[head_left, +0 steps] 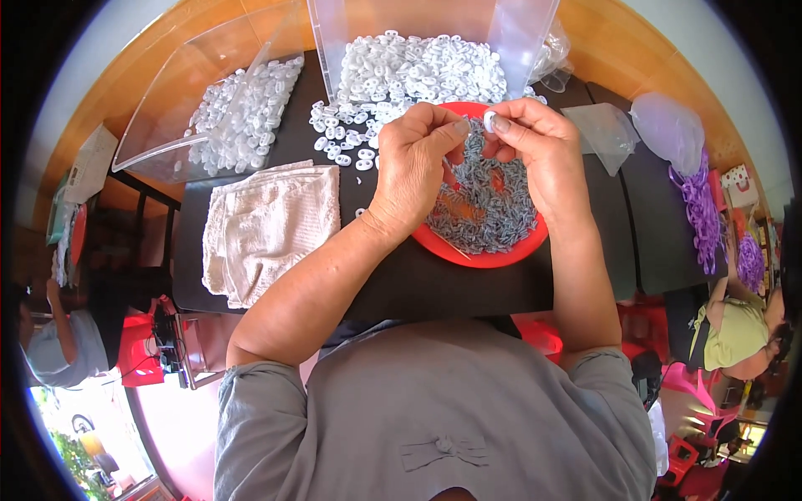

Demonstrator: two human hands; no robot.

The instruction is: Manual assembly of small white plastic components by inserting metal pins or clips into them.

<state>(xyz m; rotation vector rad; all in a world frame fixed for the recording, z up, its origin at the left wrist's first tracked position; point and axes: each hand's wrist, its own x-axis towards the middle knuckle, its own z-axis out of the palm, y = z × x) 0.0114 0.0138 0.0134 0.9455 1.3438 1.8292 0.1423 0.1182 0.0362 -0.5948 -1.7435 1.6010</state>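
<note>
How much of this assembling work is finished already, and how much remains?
Done: cannot tell for sure; the clear bin at the left holds white pieces that may be finished. In hand: the right hand pinches one white plastic piece, and the left hand meets it over the red dish of small grey parts. Left: a large pile of white pieces behind the dish and many grey parts.
</note>
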